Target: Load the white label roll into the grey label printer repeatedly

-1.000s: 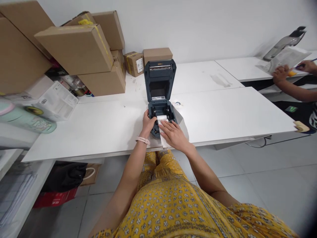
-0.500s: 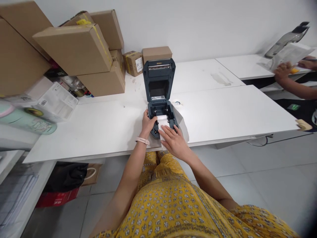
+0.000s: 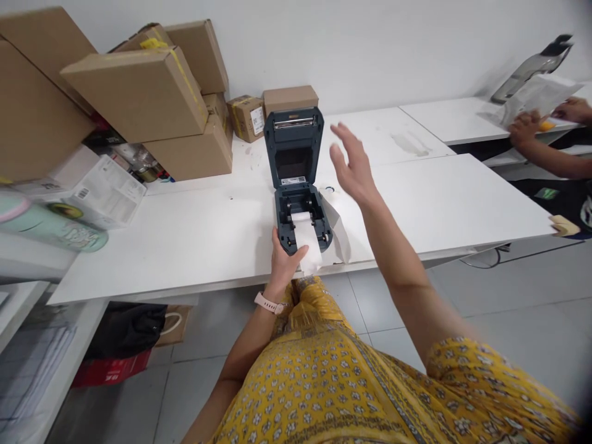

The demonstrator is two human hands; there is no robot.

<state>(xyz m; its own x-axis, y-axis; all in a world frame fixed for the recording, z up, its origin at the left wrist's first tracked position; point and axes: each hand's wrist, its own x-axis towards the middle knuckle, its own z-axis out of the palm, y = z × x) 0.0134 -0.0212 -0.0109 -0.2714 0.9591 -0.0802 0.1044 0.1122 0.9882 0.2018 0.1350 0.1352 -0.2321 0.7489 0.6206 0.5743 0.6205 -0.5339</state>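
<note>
Since the lid point(image 3: 295, 142) stands open, I can see straight into the printer point(image 3: 300, 196), which sits on the table point(image 3: 208, 228) at the centre of the frame. From its small white roll point(image 3: 301, 216), the paper point(image 3: 309, 243) runs out over the front edge. I have the left hand point(image 3: 284, 262), a pink band point(image 3: 268, 303) at its wrist, by the printer's near left corner, thumb on the paper and forefinger along the side; whether it grips, I can't make out from here. My right hand point(image 3: 352, 165) hangs in the air right of the lid, unclosed, thumb apart from the fingers. A loose sheet point(image 3: 341, 235) lies just right of the printer. Boxes point(image 3: 139, 92) fill the upper left; at the upper right, a co-worker's hand point(image 3: 525, 127) touches a white packet point(image 3: 539, 98).
</note>
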